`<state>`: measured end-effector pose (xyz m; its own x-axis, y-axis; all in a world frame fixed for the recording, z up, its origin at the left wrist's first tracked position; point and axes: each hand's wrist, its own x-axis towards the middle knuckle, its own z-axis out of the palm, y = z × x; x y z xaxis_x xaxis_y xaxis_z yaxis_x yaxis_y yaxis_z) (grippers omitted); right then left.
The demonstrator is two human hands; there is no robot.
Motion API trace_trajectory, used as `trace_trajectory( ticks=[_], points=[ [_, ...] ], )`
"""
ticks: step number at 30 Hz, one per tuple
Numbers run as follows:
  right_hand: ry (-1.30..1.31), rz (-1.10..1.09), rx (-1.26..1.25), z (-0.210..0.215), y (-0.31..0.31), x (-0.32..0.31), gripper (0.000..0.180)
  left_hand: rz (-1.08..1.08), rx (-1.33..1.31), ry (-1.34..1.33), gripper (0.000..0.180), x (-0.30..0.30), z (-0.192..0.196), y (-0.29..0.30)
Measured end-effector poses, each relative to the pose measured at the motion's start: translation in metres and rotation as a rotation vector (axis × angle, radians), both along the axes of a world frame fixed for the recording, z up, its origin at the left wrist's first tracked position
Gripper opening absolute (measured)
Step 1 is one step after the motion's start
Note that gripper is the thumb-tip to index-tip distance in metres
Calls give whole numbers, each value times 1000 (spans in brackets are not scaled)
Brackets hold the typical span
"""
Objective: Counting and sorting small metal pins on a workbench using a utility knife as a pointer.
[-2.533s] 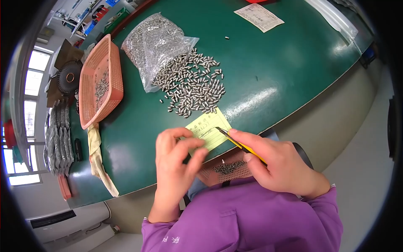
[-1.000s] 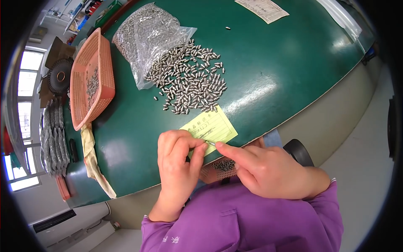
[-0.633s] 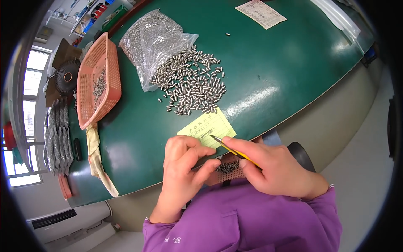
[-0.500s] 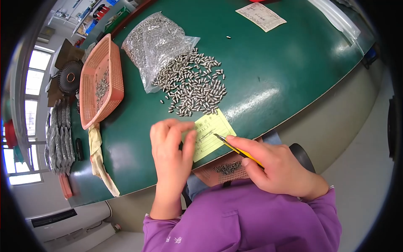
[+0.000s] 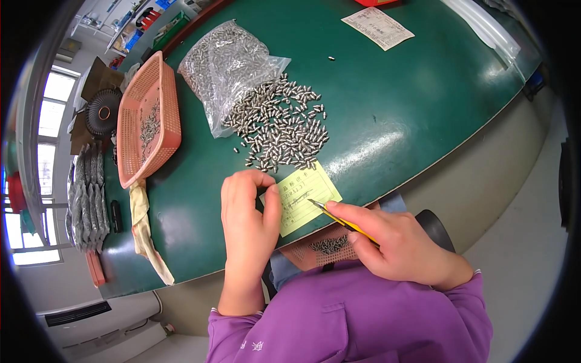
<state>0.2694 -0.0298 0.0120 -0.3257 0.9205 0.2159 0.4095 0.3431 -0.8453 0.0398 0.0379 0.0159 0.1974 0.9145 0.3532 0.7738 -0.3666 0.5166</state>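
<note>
Green worktop [image 5: 387, 115] with metal parts, a basket, a bag and paper slips, seen from over my hands.

From the left I see a salmon plastic basket [image 5: 149, 121] holding a thin scatter of small metal pieces, then a clear plastic bag [image 5: 227, 66] stuffed with the same silvery pieces, its mouth spilling a loose pile of metal pieces [image 5: 281, 130] onto the green surface. Just below the pile lies a yellow paper slip [image 5: 301, 196], rectangular, at the worktop's near edge. My left hand [image 5: 248, 221] has its fingers curled, pressing the slip's left side. My right hand [image 5: 399, 245] grips a yellow pen [image 5: 342, 221], tip touching the slip. Far right at the back lies a pale printed sheet [image 5: 378, 27].
</note>
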Motion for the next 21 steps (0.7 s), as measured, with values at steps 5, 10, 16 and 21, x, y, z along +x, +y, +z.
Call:
trace_trajectory(
  ticks=[5,10,16,21],
  points=[
    [-32,-9,-42,0,-1,-1,53,-119,-83,-137,19,4,5,-15],
    [-63,-23,-42,-1,-1,-3,53,-195,-39,-167,18,5,-1,-25],
    [-100,-13,-48,-1,-4,-7,54,-199,26,-49,22,4,-7,-28],
    [-149,-14,-12,-1,-7,-10,55,-193,16,-21,23,0,-6,-30]
  ],
)
